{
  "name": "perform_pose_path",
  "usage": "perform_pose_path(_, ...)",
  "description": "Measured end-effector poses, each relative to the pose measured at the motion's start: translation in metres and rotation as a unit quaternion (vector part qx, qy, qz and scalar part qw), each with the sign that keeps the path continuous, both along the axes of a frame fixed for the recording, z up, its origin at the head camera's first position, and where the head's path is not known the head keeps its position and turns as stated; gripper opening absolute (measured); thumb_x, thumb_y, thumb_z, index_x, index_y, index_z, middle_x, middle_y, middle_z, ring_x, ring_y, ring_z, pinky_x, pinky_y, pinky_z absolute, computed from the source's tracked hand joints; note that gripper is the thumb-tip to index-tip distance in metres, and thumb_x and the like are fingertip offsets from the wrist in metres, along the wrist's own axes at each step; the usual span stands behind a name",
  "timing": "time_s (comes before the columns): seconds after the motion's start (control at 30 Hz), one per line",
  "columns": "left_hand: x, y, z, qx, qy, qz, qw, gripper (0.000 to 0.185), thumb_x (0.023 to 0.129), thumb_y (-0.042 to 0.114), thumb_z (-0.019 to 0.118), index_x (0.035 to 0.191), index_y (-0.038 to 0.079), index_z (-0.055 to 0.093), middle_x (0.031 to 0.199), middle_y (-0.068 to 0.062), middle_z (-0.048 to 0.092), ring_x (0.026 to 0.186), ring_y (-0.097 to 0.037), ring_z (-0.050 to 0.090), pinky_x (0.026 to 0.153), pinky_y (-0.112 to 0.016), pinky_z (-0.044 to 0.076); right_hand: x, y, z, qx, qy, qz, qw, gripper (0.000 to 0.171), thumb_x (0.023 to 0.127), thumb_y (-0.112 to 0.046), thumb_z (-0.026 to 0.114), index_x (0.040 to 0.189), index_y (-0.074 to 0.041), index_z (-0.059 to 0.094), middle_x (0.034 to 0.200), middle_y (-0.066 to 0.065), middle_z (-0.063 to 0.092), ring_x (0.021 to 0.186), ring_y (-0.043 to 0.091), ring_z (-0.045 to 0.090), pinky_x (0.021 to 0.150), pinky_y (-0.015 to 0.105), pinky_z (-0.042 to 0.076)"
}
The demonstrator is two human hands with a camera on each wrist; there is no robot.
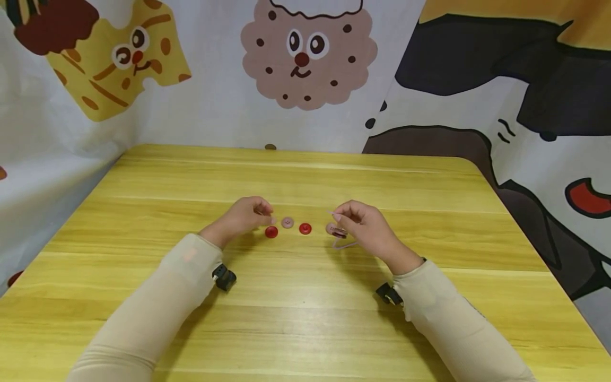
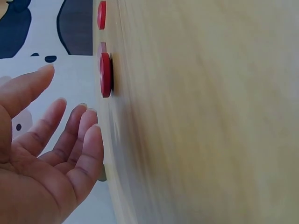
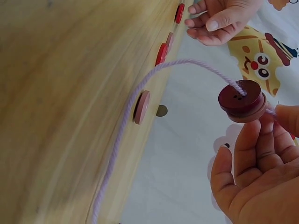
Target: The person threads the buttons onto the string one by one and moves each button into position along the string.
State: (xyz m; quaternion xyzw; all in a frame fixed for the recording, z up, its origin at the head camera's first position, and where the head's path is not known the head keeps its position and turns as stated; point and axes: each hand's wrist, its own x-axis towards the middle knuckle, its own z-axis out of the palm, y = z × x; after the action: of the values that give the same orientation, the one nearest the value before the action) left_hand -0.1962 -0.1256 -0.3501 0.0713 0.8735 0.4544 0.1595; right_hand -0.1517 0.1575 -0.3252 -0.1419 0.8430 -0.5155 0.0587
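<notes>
My right hand (image 1: 365, 225) pinches a lilac cord (image 3: 112, 154) between thumb and finger, just above the table. Threaded on that cord are a dark red button (image 3: 240, 98) and a pink button (image 3: 254, 114), stacked face to face beside the fingertips. The cord's other end trails down to the wood. My left hand (image 1: 245, 215) hovers over a red button (image 1: 271, 232), fingers loosely bent and holding nothing. Between the hands lie another pink button (image 1: 287, 222) and a second red button (image 1: 305, 228). One more pink button (image 3: 142, 107) lies by the right hand.
The wooden table (image 1: 305, 318) has a far edge against a white cartoon-printed cloth (image 1: 210, 106). Black wrist straps (image 1: 224, 277) sit at the sleeve cuffs.
</notes>
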Motion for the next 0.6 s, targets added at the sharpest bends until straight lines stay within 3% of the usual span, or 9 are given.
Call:
perform_pose_path(0.33, -0.0017, -0.0008, -0.0011, -0.032, 0.000, -0.036, 0.9989, 0.032, 0.088, 0.013, 0.070, 0.114, -0.002, 0.060, 0.103, -0.013, 0.060, 0.088, -0.023, 0.053, 0.072, -0.028, 0.046, 0.0011, -0.0003, 0.0005, 0.002, 0.002, 0.007, 1.000, 0.015, 0.100, -0.014, 0.054, 0.102, -0.003, 0.064, 0.097, 0.019, 0.066, 0.083, 0.019, 0.066, 0.080, 0.037, 0.052)
perform_pose_path(0.6, -0.0013, 0.0010, -0.0019, -0.054, -0.009, -0.053, 0.9971, 0.033, 0.087, 0.014, 0.072, 0.113, -0.002, 0.060, 0.104, -0.013, 0.061, 0.092, -0.023, 0.053, 0.079, -0.032, 0.045, -0.0004, -0.0002, -0.0012, -0.002, 0.004, 0.017, 1.000, 0.016, 0.100, -0.012, 0.054, 0.103, 0.000, 0.064, 0.097, 0.019, 0.065, 0.082, 0.019, 0.063, 0.080, 0.038, 0.051)
